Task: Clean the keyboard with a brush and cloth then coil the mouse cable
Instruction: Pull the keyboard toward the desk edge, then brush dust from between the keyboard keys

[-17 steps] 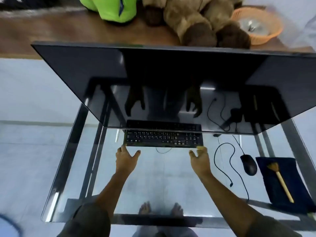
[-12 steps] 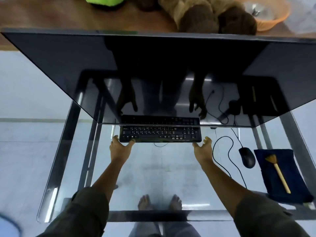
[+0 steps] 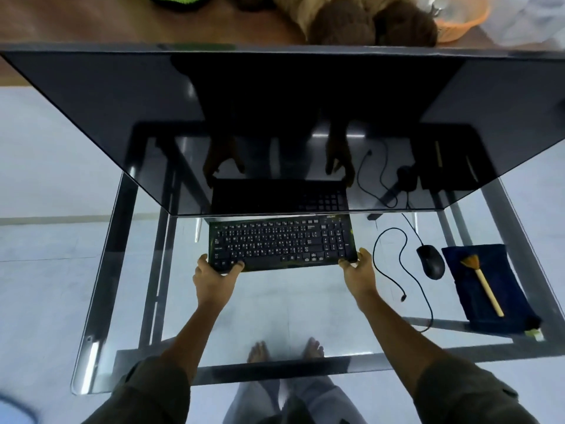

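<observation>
the keyboard [image 3: 281,243] spans the gap between the two hands, its far edge just under the monitor [image 3: 275,117]; whether it is lifted off the glass tabletop [image 3: 275,316] is hard to tell. the left hand [image 3: 214,276] grips the near left corner, thumb lying on the bottom keys. the right hand [image 3: 359,275] pinches the near right corner likewise. both arms reach forward nearly straight, hands well apart.

the step looks like drawing the keyboard clear of the screen for cleaning. an even pull from both corners should keep it square, and the loose cable [image 3: 374,254] just right of the right hand wants watching. further right, beyond the mouse [image 3: 431,261], the brush [image 3: 484,286] rests on the cloth [image 3: 470,301].
</observation>
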Action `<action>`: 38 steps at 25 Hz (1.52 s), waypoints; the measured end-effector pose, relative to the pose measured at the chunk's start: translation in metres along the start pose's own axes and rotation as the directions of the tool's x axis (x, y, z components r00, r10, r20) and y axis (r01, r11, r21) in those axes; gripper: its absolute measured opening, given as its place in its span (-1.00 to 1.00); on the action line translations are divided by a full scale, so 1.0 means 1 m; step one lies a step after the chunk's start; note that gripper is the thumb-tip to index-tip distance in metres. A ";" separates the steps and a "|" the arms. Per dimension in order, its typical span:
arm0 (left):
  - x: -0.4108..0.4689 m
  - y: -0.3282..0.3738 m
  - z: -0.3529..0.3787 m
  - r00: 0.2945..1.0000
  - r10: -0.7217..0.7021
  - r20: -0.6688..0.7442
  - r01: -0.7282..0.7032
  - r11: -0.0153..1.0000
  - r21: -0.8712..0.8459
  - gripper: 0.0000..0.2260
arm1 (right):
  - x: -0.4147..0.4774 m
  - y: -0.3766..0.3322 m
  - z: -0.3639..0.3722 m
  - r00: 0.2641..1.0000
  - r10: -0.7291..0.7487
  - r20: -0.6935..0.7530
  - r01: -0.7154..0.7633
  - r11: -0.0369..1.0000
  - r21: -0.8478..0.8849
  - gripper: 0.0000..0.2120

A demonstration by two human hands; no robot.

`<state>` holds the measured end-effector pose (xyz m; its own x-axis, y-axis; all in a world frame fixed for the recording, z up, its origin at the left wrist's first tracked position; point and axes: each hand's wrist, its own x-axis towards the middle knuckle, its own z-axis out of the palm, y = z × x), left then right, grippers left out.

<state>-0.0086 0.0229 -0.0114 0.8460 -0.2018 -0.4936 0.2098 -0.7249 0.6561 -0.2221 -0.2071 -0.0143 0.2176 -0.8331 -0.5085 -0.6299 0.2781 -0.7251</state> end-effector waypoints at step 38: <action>-0.223 0.166 0.422 0.138 0.526 0.839 -0.987 0.004 0.160 -0.43 | 0.114 0.153 -0.306 0.960 -0.034 -0.279 -0.061 0.944 -0.324 -0.78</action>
<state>-0.3688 -0.3307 -0.0332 -0.1841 -0.9619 -0.2021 -0.9128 0.0910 0.3981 -0.5220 -0.4059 -0.0412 0.0220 -0.9425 -0.3334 -0.8493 0.1583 -0.5036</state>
